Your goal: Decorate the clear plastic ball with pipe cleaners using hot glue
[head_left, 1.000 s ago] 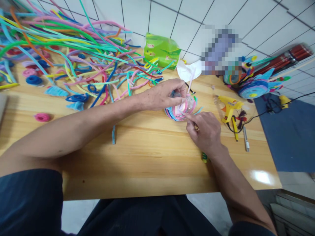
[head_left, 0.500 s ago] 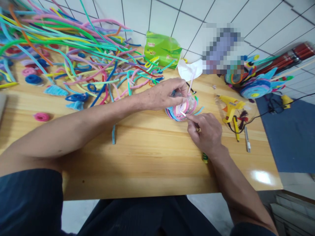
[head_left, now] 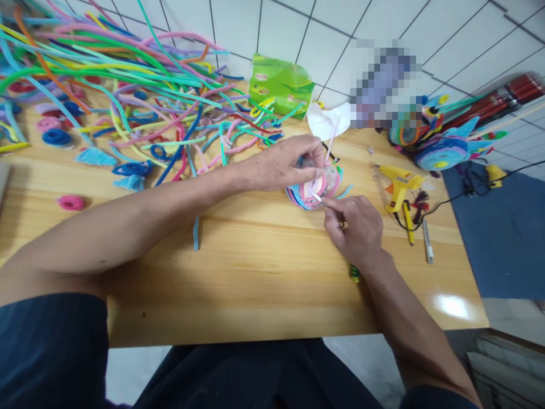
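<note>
My left hand (head_left: 286, 162) reaches across the wooden table (head_left: 264, 267) and pinches the top of a round coiled piece of pink and blue pipe cleaners (head_left: 313, 188). A pale pink pipe cleaner (head_left: 332, 133) sticks up from it. My right hand (head_left: 355, 227) is closed around a small tool with a pale pointed tip (head_left: 315, 197) that touches the lower edge of the coil. A green end (head_left: 353, 274) shows under my right wrist.
A big heap of loose coloured pipe cleaners (head_left: 128, 96) fills the back left. A green packet (head_left: 279, 85), a yellow glue gun (head_left: 398, 184) with cable, a pen (head_left: 427, 241), finished coloured figures (head_left: 443, 145) and a pink coil (head_left: 71, 202) lie around.
My right hand has shifted slightly right and the tool's pale tip now shows against the coil. My left hand stays on the coil.
</note>
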Demonstrator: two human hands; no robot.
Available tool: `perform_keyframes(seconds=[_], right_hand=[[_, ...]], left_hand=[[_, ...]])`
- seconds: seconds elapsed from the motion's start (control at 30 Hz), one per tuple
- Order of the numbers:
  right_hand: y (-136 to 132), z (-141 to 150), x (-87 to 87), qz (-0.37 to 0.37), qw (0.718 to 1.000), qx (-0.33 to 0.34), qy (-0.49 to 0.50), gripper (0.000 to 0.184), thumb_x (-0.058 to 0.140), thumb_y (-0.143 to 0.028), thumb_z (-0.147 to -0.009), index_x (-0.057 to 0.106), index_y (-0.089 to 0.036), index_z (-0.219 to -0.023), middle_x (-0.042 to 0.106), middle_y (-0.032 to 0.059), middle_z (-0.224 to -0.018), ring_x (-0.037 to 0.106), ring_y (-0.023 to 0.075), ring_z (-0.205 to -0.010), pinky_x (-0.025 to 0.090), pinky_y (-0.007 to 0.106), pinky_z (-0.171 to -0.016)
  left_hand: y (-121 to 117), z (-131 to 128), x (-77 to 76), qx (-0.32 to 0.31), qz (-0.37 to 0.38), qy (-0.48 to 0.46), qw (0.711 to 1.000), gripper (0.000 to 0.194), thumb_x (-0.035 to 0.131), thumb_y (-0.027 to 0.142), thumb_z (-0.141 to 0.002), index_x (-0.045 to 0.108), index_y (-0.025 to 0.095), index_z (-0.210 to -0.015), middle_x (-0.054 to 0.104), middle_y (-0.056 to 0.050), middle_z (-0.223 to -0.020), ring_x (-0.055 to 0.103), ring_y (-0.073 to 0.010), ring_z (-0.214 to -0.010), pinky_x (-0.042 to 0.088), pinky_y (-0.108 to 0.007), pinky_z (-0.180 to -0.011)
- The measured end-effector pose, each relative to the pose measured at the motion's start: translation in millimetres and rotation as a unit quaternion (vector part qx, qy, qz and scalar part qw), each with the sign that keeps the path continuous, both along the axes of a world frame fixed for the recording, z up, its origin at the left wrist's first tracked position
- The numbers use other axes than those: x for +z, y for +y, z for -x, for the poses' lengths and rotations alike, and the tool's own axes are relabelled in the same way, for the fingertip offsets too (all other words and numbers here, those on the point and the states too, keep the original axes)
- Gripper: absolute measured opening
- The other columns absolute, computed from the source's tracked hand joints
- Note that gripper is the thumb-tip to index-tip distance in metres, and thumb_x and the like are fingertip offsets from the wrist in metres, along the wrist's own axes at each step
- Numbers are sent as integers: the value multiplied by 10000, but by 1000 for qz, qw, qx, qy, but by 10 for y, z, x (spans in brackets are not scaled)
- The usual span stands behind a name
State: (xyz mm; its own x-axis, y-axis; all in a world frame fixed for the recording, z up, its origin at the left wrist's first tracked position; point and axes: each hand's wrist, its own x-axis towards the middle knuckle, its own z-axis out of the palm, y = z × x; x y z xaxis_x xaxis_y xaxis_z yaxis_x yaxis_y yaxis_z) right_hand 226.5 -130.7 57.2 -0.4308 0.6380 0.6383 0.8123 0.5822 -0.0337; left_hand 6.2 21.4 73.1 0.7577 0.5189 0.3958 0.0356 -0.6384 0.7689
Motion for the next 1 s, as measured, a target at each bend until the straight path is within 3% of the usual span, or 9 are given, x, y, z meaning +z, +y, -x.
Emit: perform_keyframes(seconds=[0.37,0.63,0.8,1.0], right_hand=[[0,2,-11,-23,998,-29,-52,359,619,-50,-927,687,-296,-1179,652,-28,-748,625,206,-708,453,370,-712],[-9,77,-30,-50,997,-28,-54,404,623,-35,-944,683,-270,-1267,650,-26,-736,607,212,-701,432,373,-699],[-15,71,-76,-27,998,-30,-45,506,611,-41,-952,659,-258,-1406,734,-14,-819,665,205,-749,457,367,-730],[-13,97,-46,-41,997,-23,-57,534,600,-23,-946,661,-261,-1420,686,-33,-758,623,194,-696,426,360,-683]], left_hand=[[-4,11,13,0,-4,4,1000,104,665,236,-978,701,212,-1072,776,-60,-1117,690,-174,-1005,546,-303,-904],[-15,19,30,-1,-5,8,1000,93,661,238,-995,687,189,-1070,766,-68,-1109,684,-169,-983,544,-304,-897],[-14,17,25,7,-5,13,1000,93,660,223,-990,693,197,-1073,771,-63,-1117,695,-172,-1002,550,-310,-919],[0,3,-11,14,-5,5,1000,124,681,264,-995,706,198,-1096,774,-65,-1119,710,-178,-1017,561,-328,-942]])
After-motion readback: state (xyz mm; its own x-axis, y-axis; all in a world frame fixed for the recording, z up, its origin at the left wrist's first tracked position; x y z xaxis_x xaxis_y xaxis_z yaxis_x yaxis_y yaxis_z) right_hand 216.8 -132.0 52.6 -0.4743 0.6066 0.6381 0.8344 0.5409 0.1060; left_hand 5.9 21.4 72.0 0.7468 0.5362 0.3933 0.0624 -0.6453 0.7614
